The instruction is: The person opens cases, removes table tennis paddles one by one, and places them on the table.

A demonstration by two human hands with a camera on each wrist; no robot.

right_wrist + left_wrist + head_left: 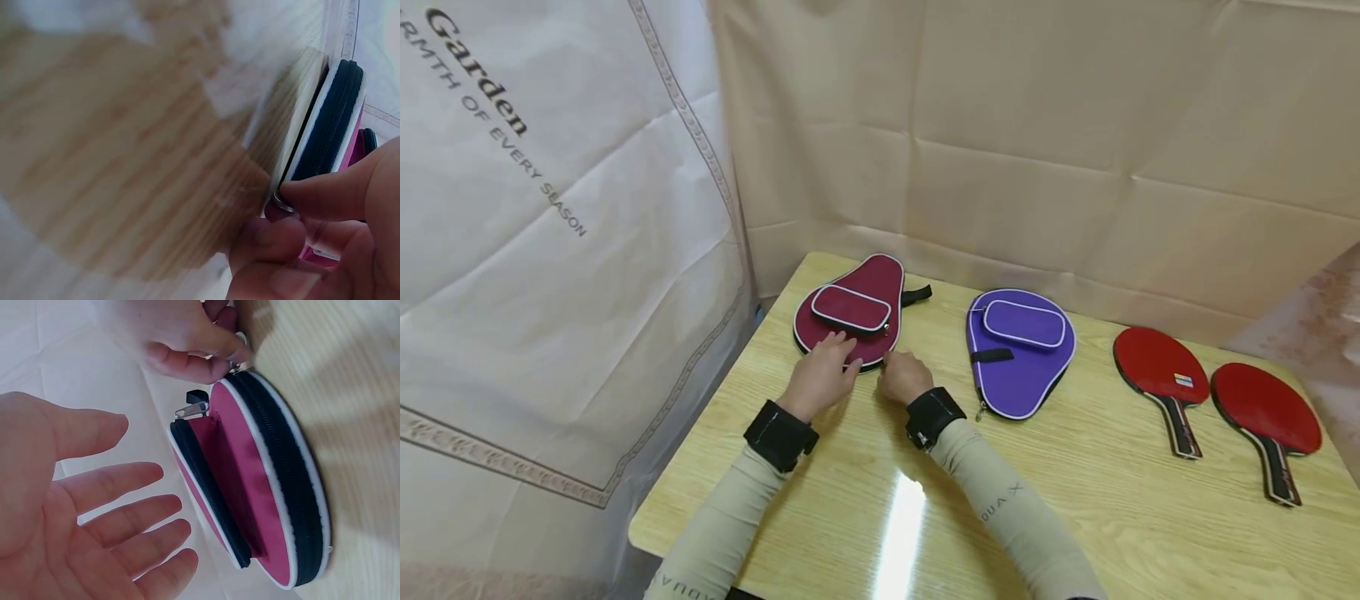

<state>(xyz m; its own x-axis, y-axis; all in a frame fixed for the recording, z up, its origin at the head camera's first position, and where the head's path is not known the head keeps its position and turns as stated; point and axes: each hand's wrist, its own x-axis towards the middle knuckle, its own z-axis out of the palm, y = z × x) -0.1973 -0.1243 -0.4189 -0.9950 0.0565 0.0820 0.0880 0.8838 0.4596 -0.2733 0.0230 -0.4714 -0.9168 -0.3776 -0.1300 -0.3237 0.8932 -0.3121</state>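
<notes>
A dark red paddle case [880,279] with white piping and a small zipped pocket [851,308] lies at the table's back left. My right hand [906,377] is at the case's near right edge. In the right wrist view its thumb and fingers pinch a metal zipper pull [284,202] beside the black zipper band [331,119]. The left hand [822,377] is spread with straight fingers over the near left part of the case, just below the pocket. Seen from the left wrist, the black zipper [281,469] along the case's rim looks closed.
Right of the hands lies a purple paddle case [1018,383] with its own pocket and a black strap. Two red table tennis paddles [1157,362] [1262,404] rest farther right on the wooden table [820,517]. Fabric curtains [1037,150] hang behind and to the left.
</notes>
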